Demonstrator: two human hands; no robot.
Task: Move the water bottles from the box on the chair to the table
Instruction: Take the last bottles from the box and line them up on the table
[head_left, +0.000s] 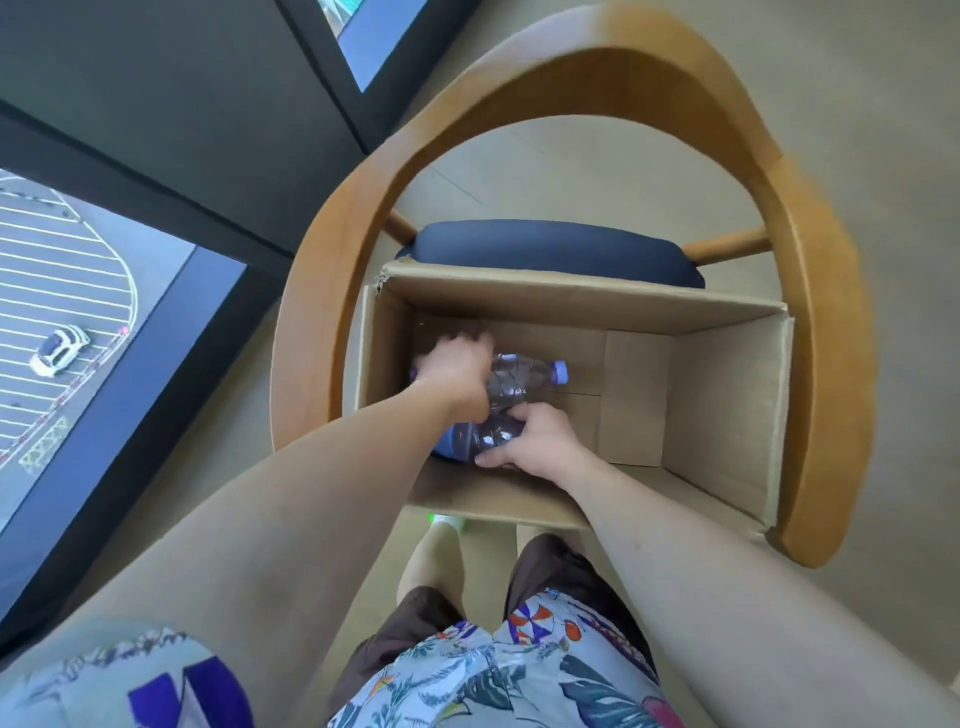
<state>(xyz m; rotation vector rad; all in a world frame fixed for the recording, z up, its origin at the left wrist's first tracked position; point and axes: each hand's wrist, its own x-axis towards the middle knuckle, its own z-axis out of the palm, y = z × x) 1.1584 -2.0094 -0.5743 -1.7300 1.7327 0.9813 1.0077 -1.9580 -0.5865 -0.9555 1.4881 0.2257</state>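
An open cardboard box (722, 395) stands on a wooden armchair (810, 291) with a dark blue seat cushion. Two clear water bottles with purple labels lie on their sides in the box's left half. My left hand (457, 366) grips the far bottle (524, 376), whose purple cap points right. My right hand (540, 441) grips the near bottle (478, 439) from the right, fingers curled round its body. Both hands are down inside the box. The table is out of view.
The chair's curved wooden armrest rings the box on three sides. Dark window frames and floor-level glass (78, 322) lie to the left. Pale floor surrounds the chair. My legs and patterned shirt fill the bottom of the view.
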